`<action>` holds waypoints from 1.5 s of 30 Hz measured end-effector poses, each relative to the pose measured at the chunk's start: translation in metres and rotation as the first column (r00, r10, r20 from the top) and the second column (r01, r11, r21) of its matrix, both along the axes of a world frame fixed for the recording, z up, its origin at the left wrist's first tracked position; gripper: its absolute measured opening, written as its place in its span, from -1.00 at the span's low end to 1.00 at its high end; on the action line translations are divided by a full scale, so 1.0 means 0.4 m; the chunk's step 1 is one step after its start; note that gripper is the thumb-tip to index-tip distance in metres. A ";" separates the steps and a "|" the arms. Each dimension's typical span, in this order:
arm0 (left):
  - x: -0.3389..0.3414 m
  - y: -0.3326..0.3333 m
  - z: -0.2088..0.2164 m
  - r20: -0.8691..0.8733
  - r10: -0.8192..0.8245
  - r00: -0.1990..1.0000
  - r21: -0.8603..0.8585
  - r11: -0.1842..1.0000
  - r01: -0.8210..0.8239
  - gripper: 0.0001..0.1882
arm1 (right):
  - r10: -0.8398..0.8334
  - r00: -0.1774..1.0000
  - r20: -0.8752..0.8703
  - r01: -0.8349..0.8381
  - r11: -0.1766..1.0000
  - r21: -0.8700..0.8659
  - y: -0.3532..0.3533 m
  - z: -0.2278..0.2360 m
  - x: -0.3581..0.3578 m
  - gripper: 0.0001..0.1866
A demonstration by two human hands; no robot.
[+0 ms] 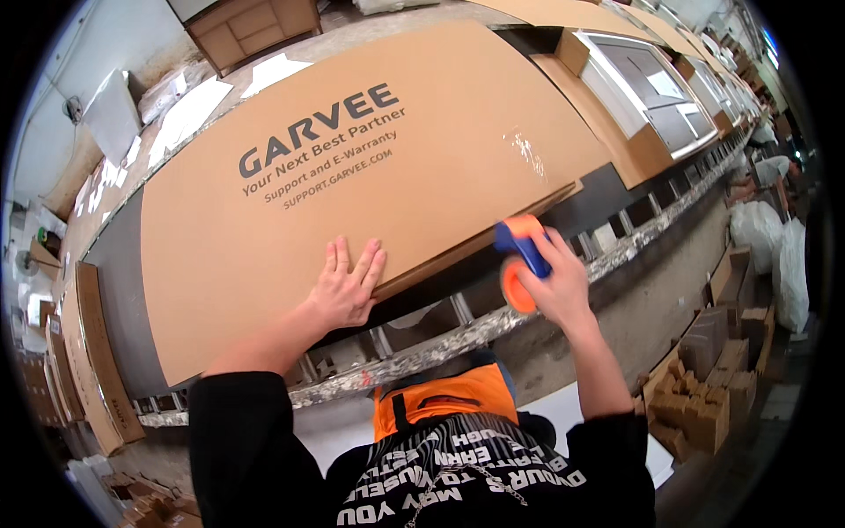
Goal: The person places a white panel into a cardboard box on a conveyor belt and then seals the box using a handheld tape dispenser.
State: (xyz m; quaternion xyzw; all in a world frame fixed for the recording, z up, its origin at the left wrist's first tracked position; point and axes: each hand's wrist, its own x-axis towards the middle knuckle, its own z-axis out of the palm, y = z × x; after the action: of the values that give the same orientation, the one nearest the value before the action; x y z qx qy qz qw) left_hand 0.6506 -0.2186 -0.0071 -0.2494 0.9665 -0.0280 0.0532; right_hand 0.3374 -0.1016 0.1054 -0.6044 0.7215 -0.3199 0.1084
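Note:
A large flat brown cardboard box with dark print on its top lies in front of me on a conveyor. My left hand rests on the box near its close edge, fingers spread and pressed flat. In my right hand is a blue and orange tape dispenser, held just off the box's near edge toward its right end. An orange round part shows at the dispenser's lower side. A strip of clear tape glints on the box top near the right end.
The conveyor's worn metal rail runs along my side. Further right on the line, open boxes hold a white-framed panel. A narrow carton stands at the left end. Cardboard pieces are stacked on the floor at right, near a person.

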 end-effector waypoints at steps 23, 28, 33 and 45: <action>0.086 -0.014 -0.097 -0.307 -0.040 0.951 0.002 0.999 0.043 -0.19 | 0.540 0.770 -0.340 -0.172 0.689 0.704 -0.138 -0.259 0.299 -0.72; 0.087 -0.017 -0.136 -0.269 -0.059 0.961 -0.013 0.998 0.058 -0.14 | 0.425 0.844 -0.327 -0.064 0.685 0.725 -0.075 -0.369 0.336 -0.47; 0.125 0.015 0.006 -0.292 0.077 0.953 0.061 0.996 -0.061 -0.08 | 0.365 0.879 -0.308 -0.092 0.763 0.640 -0.005 -0.301 0.452 -0.36; 0.628 0.052 -0.011 -0.079 0.106 0.991 -0.034 0.993 -0.109 0.04 | 0.208 0.941 -0.267 -0.195 0.978 0.076 -0.175 0.100 0.797 -0.49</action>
State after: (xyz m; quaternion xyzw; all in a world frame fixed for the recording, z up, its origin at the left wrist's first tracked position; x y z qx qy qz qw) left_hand 0.9019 -0.1978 -0.0116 -0.3032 0.9522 -0.0341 0.0125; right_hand 0.6563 -0.1715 0.1452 -0.7107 0.6714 -0.2028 0.0545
